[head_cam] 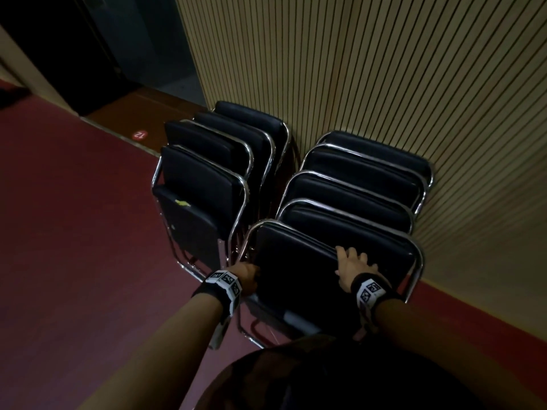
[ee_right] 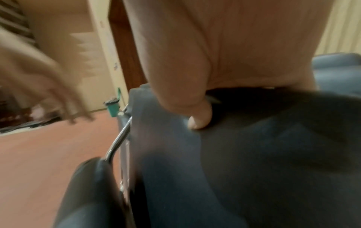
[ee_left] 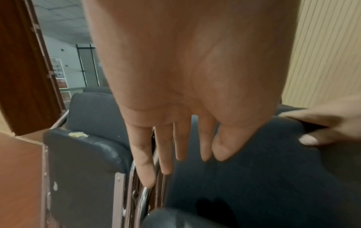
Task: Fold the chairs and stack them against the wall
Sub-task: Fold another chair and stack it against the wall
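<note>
Nearest me, the folded black padded chair with a chrome tube frame point(head_cam: 310, 261) stands at the front of the right-hand row. The right hand point(head_cam: 353, 266) hooks over its top edge, thumb pinching the pad; the left hand point(head_cam: 247, 275) lies flat-fingered along the left side of the frame — steadying, I'd guess, so it leans true. Beyond it, two rows of folded chairs point(head_cam: 364, 184) tilt back in turn toward the ribbed beige wall point(head_cam: 384, 69), each propped by the next.
</note>
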Demonstrator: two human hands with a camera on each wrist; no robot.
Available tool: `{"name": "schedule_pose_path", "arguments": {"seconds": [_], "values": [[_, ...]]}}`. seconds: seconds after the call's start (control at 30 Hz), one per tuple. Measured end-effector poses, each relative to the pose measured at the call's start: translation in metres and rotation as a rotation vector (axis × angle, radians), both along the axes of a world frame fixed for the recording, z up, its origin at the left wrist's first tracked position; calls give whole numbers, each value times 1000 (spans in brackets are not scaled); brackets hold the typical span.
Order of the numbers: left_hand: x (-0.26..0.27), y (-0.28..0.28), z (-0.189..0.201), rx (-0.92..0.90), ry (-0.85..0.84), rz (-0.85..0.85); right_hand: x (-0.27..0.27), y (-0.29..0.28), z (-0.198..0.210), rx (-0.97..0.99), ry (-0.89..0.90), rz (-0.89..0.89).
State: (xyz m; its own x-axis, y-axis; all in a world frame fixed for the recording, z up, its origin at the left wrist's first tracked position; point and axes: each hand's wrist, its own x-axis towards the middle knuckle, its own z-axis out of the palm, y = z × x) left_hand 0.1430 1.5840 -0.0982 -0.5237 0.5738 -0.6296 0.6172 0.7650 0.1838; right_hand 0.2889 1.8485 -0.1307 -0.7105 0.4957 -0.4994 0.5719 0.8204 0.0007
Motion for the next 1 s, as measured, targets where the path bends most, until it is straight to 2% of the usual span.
{"name": "schedule_pose_path", "arguments": {"seconds": [0.13, 0.33, 0.4, 0.5, 0.63, 0.8, 1.0], "values": [[16, 3, 1, -36, -1, -4, -10, 15, 6, -47, -73, -13], [26, -15, 12, 9, -58, 38, -13, 35, 17, -68, -31, -21], [33, -26, 10, -10, -21, 33, -6, 32, 14, -46, -18, 2], [47, -52, 3, -95, -37, 51, 6, 14, 6, -50, -31, 6], [58, -80, 2, -39, -65, 104, 10, -2, 15, 2, -1, -5], [72, -111, 13, -1, -19, 121, 26, -27, 16, 125, 39, -47], [96, -189, 22, -6, -18, 221, 13, -103, 41, 183, 155, 72]]}}
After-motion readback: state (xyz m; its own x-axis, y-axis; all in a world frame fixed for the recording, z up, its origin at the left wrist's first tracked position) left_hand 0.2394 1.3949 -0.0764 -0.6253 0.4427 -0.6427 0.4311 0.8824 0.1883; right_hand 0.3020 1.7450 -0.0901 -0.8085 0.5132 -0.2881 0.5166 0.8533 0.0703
